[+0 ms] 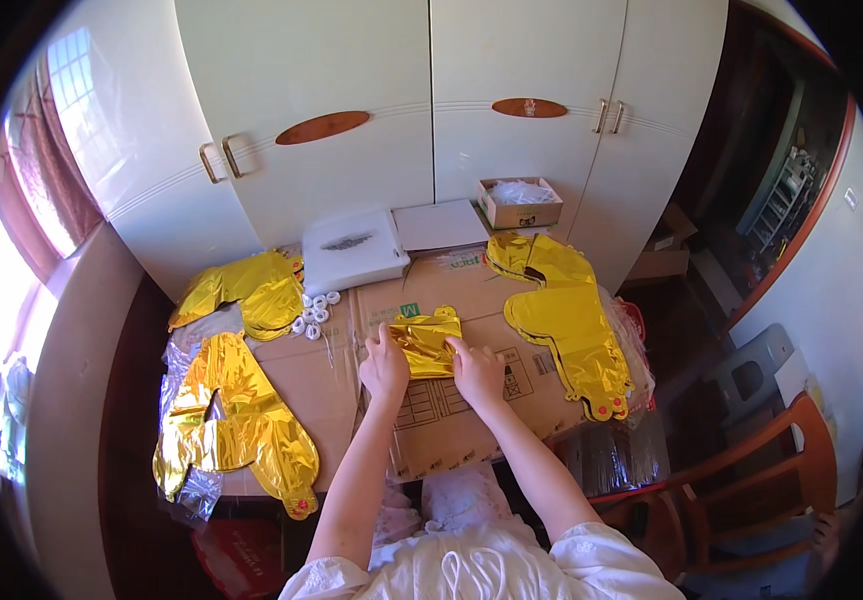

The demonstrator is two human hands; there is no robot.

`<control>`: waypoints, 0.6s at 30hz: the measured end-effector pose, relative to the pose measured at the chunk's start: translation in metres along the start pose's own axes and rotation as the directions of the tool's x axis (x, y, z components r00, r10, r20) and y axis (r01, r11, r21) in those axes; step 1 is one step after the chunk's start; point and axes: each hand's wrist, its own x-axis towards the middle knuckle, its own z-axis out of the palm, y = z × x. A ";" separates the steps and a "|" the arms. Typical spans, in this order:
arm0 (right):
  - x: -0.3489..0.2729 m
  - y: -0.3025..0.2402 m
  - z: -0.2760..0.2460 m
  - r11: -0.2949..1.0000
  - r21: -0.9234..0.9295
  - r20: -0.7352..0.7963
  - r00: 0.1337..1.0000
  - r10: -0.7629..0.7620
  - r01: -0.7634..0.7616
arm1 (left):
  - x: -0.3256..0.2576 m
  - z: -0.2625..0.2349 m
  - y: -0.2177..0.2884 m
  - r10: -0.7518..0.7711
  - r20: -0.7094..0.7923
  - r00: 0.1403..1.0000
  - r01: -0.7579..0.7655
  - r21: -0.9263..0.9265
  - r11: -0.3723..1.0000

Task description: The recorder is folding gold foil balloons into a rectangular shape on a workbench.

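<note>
My left hand [383,368] grips the left side of a folded gold foil balloon [427,345], fingers closed on its edge. Pinching the opposite side is my right hand [477,372], thumb on top of the foil. The folded piece lies on, or just above, the brown cardboard [496,300] covering the table. To its right rests a pile of flat gold foil balloons [569,315], shaped like a digit or letter. Another flat gold pile [236,410] sits at the near left, and a further one [241,290] behind it.
Small white ribbon rolls [315,314] cluster left of centre. Behind them are a stack of clear plastic bags [353,258], a white sheet [439,226] and an open carton [519,208] of clear plastic pieces. White cupboards [331,60] stand behind; a wooden chair [776,480] is at right.
</note>
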 end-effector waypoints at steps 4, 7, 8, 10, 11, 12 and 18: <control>-0.001 -0.001 0.001 0.997 -0.066 0.021 0.999 -0.032 0.033 | 0.000 -0.003 0.001 0.041 0.004 0.999 -0.041 0.048 0.998; -0.001 -0.003 -0.002 0.997 -0.068 -0.008 0.999 -0.043 0.042 | 0.004 -0.005 -0.005 0.028 -0.006 1.000 -0.028 -0.029 0.999; -0.001 -0.001 -0.001 0.997 -0.062 -0.007 0.999 -0.038 0.037 | 0.006 -0.007 -0.007 0.027 -0.026 0.999 -0.030 -0.097 0.995; -0.001 0.000 0.000 0.998 -0.051 -0.014 1.000 -0.027 0.026 | 0.011 -0.009 -0.015 0.015 -0.012 1.000 -0.017 -0.237 0.971; -0.001 -0.001 0.001 0.999 -0.044 -0.023 1.000 -0.021 0.020 | 0.014 -0.008 -0.021 0.007 0.023 1.000 0.000 -0.308 0.951; -0.001 -0.001 0.001 0.999 -0.038 -0.031 0.999 -0.015 0.014 | 0.018 -0.006 -0.026 0.003 0.059 0.998 0.020 -0.377 0.926; -0.001 -0.004 -0.002 0.998 -0.062 -0.006 1.000 -0.018 0.017 | 0.018 -0.007 -0.034 -0.040 0.210 0.977 0.129 -0.429 0.894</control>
